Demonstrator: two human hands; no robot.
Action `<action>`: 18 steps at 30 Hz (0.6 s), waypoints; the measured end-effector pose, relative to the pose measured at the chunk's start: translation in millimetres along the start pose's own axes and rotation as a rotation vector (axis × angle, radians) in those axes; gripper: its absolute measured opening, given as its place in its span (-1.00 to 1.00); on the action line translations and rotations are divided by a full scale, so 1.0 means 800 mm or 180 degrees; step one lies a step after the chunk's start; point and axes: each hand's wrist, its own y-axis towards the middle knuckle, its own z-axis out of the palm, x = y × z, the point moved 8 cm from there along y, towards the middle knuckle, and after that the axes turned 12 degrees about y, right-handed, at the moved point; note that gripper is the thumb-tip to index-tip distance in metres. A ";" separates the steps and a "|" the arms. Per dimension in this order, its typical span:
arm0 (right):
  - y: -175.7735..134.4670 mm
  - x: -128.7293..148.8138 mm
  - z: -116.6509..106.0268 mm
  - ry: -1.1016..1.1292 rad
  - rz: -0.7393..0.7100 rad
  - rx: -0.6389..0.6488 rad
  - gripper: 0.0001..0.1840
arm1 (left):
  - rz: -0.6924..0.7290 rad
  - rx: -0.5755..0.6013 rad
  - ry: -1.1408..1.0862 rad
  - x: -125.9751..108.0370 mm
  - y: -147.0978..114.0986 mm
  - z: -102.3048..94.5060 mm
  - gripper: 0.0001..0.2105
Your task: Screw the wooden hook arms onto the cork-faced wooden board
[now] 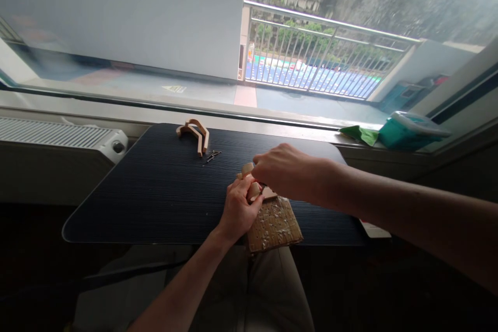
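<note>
A pale wooden piece with rounded parts rests at the back of a worn, pitted board. My left hand is closed around the wooden piece from the left, its thumb and fingers pressing on it. Just above and to the right, my right hand is curled into a fist against the same piece. A small dark thin thing shows below that fist, and whatever lies inside the fingers is hidden. Two curved wooden parts lie at the table's back, with several screws close by.
The black table stands against a window sill. A white radiator is at the left. On the sill at the right sit a green cloth and a teal box. A whitish flat item lies by the table's right front edge.
</note>
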 end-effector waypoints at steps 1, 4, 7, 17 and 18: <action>0.000 0.000 0.000 -0.0026 -0.0014 -0.0011 -0.89 | -0.0015 -0.0014 -0.0029 0.001 -0.001 0.000 -0.77; 0.001 -0.005 0.003 -0.0051 0.0006 -0.0050 -0.88 | 0.0030 -0.0008 -0.0149 -0.001 -0.001 0.001 -0.74; 0.002 -0.009 0.006 -0.0023 0.0049 -0.0115 -0.87 | 0.0076 0.0009 -0.0219 -0.003 -0.001 0.001 -0.71; -0.004 -0.015 0.005 -0.0049 0.0136 0.0043 -0.82 | 0.0069 -0.0057 -0.0283 -0.003 0.002 0.004 -0.75; -0.003 -0.017 0.005 -0.0044 0.0137 0.0017 -0.81 | 0.0073 -0.0074 -0.0299 -0.003 0.002 0.004 -0.76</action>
